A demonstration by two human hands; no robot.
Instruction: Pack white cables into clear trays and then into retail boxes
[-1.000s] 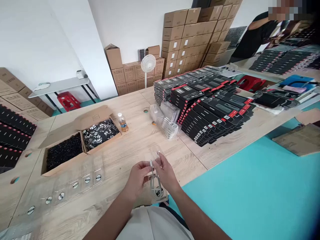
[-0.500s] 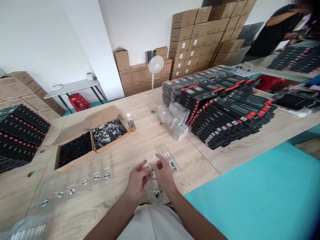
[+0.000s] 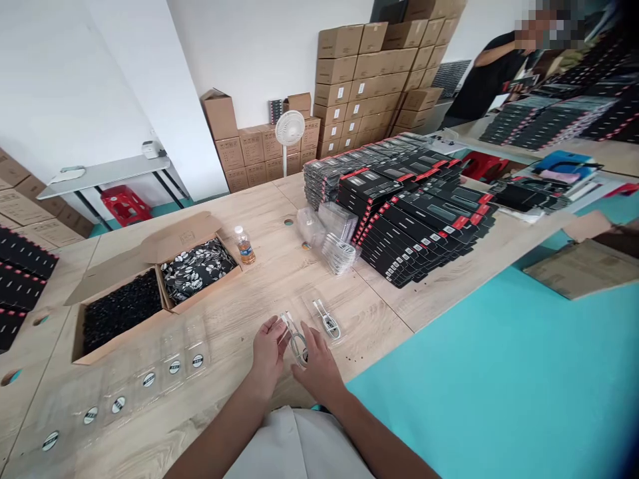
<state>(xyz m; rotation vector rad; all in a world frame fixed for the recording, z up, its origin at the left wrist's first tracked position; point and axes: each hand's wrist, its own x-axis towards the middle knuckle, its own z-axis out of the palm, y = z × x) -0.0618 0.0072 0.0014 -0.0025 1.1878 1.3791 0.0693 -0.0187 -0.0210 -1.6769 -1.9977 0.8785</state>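
A coiled white cable (image 3: 298,344) with its two plugs pointing away lies with a clear plastic tray between my hands, close to my body. My left hand (image 3: 268,346) grips the left edge of the tray beside the plugs. At the coil, my right hand (image 3: 321,367) has its fingers over the right side and its thumb below, covering part of the cable and a dark label. Just beyond rests a second white cable (image 3: 328,322) in its own clear tray. To the left, several clear trays with round black-and-white stickers (image 3: 148,379) lie in an overlapping row.
Two open cartons hold small black pieces (image 3: 122,309) and black-and-white labels (image 3: 200,267). A drink bottle (image 3: 244,246) stands beside them. Bagged cables (image 3: 339,253) lie against stacked black packages (image 3: 419,226). A person in black (image 3: 486,80) stands at the back right, beyond a white fan (image 3: 290,128).
My view has turned right. My right hand has shifted from the plug end down onto the coil, and the plugs now show between my hands.
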